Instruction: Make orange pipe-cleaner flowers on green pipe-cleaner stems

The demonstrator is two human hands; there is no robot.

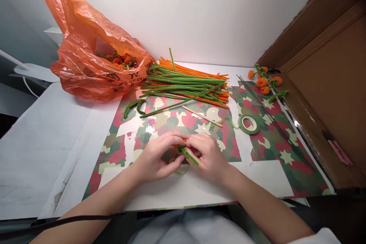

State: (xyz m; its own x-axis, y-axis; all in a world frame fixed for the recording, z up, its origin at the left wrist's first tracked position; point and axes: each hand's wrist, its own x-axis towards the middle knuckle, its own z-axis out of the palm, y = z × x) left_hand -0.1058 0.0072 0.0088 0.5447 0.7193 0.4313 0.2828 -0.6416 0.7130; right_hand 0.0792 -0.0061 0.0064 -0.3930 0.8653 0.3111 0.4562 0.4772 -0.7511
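Observation:
Both hands meet near the front of the table around a small pipe-cleaner flower (180,148), orange at the top with green fuzzy stem pieces below. My left hand (162,156) closes its fingers on the flower's left side. From the right, my right hand (208,155) pinches it, and a green pipe-cleaner end (191,158) sticks out toward me along its fingers. Most of the orange part is hidden by the fingertips. A roll of green floral tape (248,124) lies to the right, its loose strip trailing left. Just beyond the hands is a thin wooden stick (202,116).
Green pipe cleaners (183,80) and orange ones (197,69) lie piled at the back. Curled green pieces (134,106) sit left of them. An orange plastic bag (100,57) holds orange flowers. Finished-looking flowers (264,82), dark wires (265,112), a cardboard box (323,84) and a pink cutter (339,152) are right.

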